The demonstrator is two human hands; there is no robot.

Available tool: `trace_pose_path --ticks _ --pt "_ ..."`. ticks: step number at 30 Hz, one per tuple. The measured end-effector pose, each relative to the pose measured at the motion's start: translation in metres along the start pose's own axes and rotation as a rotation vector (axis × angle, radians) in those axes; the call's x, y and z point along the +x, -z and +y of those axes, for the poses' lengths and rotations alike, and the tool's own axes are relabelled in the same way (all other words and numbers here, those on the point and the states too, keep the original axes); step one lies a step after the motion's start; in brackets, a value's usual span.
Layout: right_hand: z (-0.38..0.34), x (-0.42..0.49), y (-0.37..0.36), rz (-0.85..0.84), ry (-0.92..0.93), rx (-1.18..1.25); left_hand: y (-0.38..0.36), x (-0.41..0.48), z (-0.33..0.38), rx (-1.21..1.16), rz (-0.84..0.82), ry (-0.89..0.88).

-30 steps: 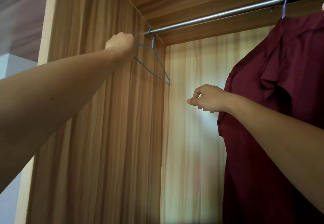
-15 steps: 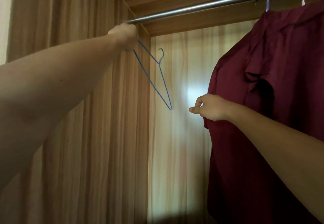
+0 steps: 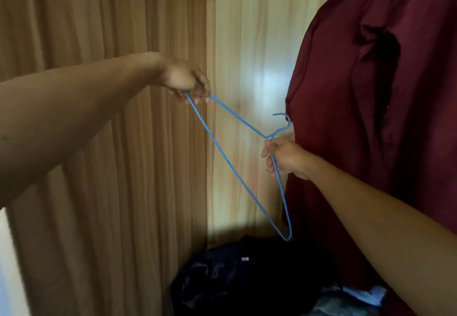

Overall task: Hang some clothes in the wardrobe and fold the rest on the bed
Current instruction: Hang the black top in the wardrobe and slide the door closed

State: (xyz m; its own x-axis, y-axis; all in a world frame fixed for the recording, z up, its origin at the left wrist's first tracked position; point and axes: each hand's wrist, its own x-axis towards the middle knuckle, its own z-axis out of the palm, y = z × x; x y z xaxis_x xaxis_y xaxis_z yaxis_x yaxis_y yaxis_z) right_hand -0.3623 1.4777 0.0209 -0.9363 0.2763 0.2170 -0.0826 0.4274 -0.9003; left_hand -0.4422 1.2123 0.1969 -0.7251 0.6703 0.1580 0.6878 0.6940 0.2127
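A thin blue wire hanger point(image 3: 230, 165) hangs tilted in mid-air inside the wooden wardrobe, off the rail. My left hand point(image 3: 185, 80) pinches one shoulder corner of it at the upper left. My right hand point(image 3: 284, 157) grips the wire just under the hook, which points up beside a dark red shirt point(image 3: 376, 108). The shirt hangs at the right and fills that side. The hanger's other corner points down toward a pile of dark clothes point(image 3: 247, 273) on the wardrobe floor.
The wardrobe's side wall point(image 3: 111, 192) stands close on the left and its pale back panel point(image 3: 244, 43) lies straight ahead. Some lighter crumpled fabric point(image 3: 356, 296) lies at the bottom right under the shirt. The rail is out of view.
My left hand has lifted the blue hanger off the rail and brought it down. My right hand has moved in and taken hold near the hook. The view has tipped downward.
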Motion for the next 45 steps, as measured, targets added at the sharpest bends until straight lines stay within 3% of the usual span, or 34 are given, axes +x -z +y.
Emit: trace_pose_path --ticks 2,4,7,13,17,21,25,28,31,34,39,45 --pt "0.017 -0.007 -0.016 -0.038 0.016 -0.031 -0.024 -0.006 0.009 0.085 -0.217 0.081" --pt "0.029 -0.01 -0.033 -0.079 0.043 -0.083 -0.06 -0.008 0.021 0.012 -0.333 0.116" --pt "0.043 -0.014 -0.059 -0.129 0.076 -0.153 -0.123 -0.002 0.025 -0.218 -0.365 0.192" --pt "0.082 -0.017 -0.097 -0.277 0.161 -0.213 -0.219 -0.004 0.004 -0.369 -0.327 0.199" --pt "0.131 -0.013 -0.082 -0.317 -0.083 -0.413 -0.252 -0.005 -0.015 -0.268 -0.251 0.233" --pt "0.199 -0.021 -0.05 -0.339 -0.299 -1.082 -0.282 -0.004 -0.028 -0.32 -0.248 0.262" --pt "0.249 -0.025 -0.034 -0.318 -0.485 -1.065 -0.306 -0.002 -0.025 -0.396 -0.259 0.249" --pt "0.256 -0.025 -0.037 -0.214 -0.404 -1.037 -0.328 0.0 -0.025 -0.423 -0.212 0.217" --pt "0.239 -0.019 -0.043 0.012 -0.157 -0.966 -0.352 0.002 -0.026 -0.45 -0.153 0.167" --pt "0.195 -0.009 -0.055 0.123 0.033 -0.807 -0.367 0.006 -0.015 -0.442 -0.051 0.117" --pt "0.141 -0.004 -0.065 0.036 0.205 -0.701 -0.368 0.013 -0.022 -0.468 0.272 0.129" --pt "0.136 0.003 -0.032 -0.027 0.066 -0.945 -0.3 0.019 -0.039 -0.302 0.405 0.161"
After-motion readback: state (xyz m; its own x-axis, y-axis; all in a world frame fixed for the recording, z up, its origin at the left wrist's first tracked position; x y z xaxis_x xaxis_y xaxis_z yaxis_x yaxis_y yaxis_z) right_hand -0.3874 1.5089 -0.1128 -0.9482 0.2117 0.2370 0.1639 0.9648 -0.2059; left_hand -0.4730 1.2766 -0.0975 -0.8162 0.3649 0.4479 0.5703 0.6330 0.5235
